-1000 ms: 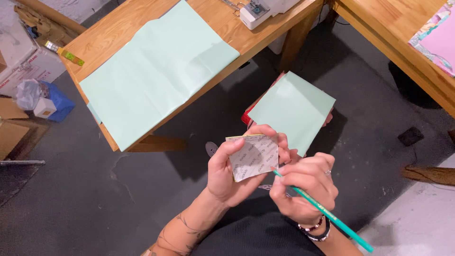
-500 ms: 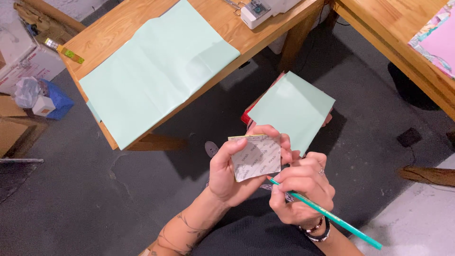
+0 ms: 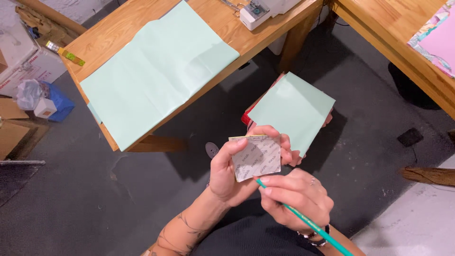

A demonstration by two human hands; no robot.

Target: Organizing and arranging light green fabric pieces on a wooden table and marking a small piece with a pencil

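2 hands meet at lower centre: the left hand (image 3: pixel 232 178) pinches a small square pad (image 3: pixel 256 158), which wants holding steady while the right hand (image 3: pixel 296 196), fingers closed around a green pencil (image 3: pixel 310 225), works its lower edge.

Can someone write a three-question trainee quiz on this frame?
1. True or false: the left hand holds the small square grey-patterned card.
2. What does the right hand hold: A) scissors B) thin teal pencil C) ruler?
3. Where does the large pale green paper sheet lie?

Key: 1 true. 2 B, tip at the card's lower edge. 3 On the wooden table.
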